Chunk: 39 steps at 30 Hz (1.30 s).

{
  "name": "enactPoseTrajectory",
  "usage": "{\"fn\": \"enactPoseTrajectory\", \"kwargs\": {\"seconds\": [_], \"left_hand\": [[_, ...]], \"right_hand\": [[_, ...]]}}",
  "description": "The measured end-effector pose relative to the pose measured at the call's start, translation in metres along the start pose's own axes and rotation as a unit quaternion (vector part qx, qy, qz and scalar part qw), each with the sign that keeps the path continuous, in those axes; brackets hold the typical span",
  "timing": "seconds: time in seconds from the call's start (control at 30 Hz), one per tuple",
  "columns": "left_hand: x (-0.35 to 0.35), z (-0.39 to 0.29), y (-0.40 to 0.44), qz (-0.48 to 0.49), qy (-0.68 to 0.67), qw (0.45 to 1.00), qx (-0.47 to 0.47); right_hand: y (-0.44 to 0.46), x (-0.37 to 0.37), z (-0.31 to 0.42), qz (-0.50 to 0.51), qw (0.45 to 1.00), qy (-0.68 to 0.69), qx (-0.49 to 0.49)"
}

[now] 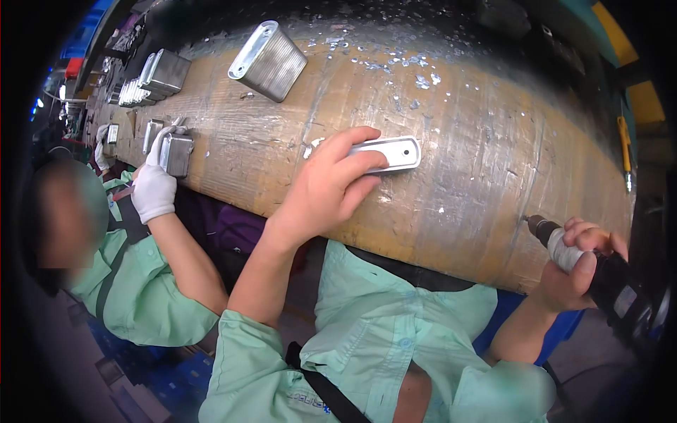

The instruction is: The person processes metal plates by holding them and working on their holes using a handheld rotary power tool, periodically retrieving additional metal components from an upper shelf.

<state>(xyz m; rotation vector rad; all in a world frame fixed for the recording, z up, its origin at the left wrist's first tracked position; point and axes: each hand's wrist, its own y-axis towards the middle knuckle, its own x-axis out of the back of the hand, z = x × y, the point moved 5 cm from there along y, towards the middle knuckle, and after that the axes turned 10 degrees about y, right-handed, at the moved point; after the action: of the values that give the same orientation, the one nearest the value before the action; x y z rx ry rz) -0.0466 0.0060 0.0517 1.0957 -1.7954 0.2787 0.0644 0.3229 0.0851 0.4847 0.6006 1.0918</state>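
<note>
My left hand [331,182] is closed on a metal case [403,154] with a rounded end and a small dark hole, on the bench around the middle of the view. Its fingers cover the near end of the case. At the right, my right hand [580,261] wraps around a handheld power tool [620,292]. The tool has a black body, a whitish wrapped neck and a thin tip pointing left, apart from the case. Another metal case [271,65], ribbed along its side, stands farther back on the bench.
The worn bench [465,204] carries scattered metal flakes [422,81]. Several metal cases [166,74] stand in a row at the back left. To my left, a co-worker's white-gloved hand [154,185] touches another case [178,156]. A yellow-handled tool [625,148] is at the right edge.
</note>
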Motion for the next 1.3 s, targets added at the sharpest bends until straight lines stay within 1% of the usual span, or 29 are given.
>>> {"fn": "enactPoseTrajectory", "kwargs": {"seconds": [0.07,0.17,0.23,0.37,0.47,0.57,0.67,0.8,0.9,1.0,1.1,1.3], "left_hand": [[-0.005,0.007,-0.009,-0.043,-0.015,0.999,0.003],[-0.017,0.02,-0.023,-0.074,-0.018,0.997,0.016],[-0.02,0.018,-0.024,-0.063,-0.025,0.998,0.014],[-0.024,0.022,-0.025,-0.08,-0.008,0.997,0.008],[-0.015,0.03,-0.021,-0.12,0.037,0.992,0.024],[-0.002,0.055,-0.013,-0.165,0.091,0.98,0.06],[0.008,0.082,-0.006,-0.201,0.14,0.964,0.101],[0.013,0.097,0.002,-0.2,0.182,0.949,0.16],[0.01,0.09,0.006,-0.205,0.222,0.941,0.151],[0.007,0.085,0.007,-0.198,0.197,0.947,0.159],[0.002,0.084,0.009,-0.198,0.192,0.949,0.152],[0.0,0.078,0.009,-0.199,0.196,0.945,0.172]], "right_hand": [[0.0,-0.001,-0.001,-0.013,1.0,0.009,-0.004],[0.003,-0.004,0.001,-0.004,1.0,-0.008,0.002],[0.006,-0.006,0.003,-0.013,1.0,-0.023,0.002],[0.012,-0.007,-0.001,-0.028,0.999,-0.022,-0.007],[0.012,-0.008,-0.001,-0.039,0.999,-0.026,-0.018],[0.007,-0.001,-0.005,-0.026,0.999,0.0,-0.03],[0.006,-0.003,-0.002,-0.016,1.0,-0.007,-0.011],[0.005,-0.005,-0.001,0.002,1.0,-0.012,0.003],[0.005,-0.005,-0.002,0.01,1.0,-0.008,0.006],[0.005,-0.005,-0.002,0.008,1.0,-0.005,0.006],[0.006,-0.005,-0.001,0.009,1.0,-0.009,0.003],[0.005,0.001,0.001,-0.009,1.0,0.01,-0.009]]}}
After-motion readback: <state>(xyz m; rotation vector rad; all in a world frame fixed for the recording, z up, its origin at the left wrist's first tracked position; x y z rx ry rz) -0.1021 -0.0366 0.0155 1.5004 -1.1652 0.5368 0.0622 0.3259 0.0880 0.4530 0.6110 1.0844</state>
